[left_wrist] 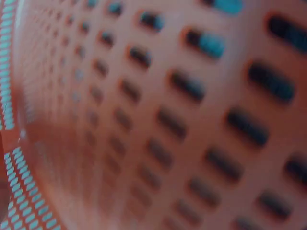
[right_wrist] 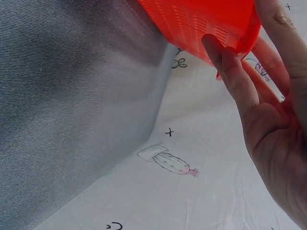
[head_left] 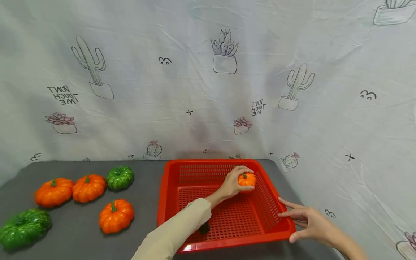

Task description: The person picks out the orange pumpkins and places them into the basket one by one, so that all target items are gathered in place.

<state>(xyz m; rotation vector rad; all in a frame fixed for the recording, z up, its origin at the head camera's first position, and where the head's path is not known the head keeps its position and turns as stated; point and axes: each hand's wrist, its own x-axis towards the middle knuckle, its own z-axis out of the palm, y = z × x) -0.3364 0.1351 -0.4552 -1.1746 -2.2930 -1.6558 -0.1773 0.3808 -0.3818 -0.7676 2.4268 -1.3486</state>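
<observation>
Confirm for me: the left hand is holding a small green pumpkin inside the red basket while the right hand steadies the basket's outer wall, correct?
Not quite. The pumpkin gripped by the left hand is orange, as the head view shows. It is inside the red basket, and the right hand does rest against its outer wall.

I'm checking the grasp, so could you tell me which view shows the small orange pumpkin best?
The head view: the small orange pumpkin sits in the left hand inside the red basket. Neither wrist view shows it, only basket.

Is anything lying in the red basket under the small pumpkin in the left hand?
Nothing visible. The left hand grips the small orange pumpkin inside the red basket, near its far right corner; the visible slotted floor is bare. The right hand touches the basket's outer right wall.
</observation>
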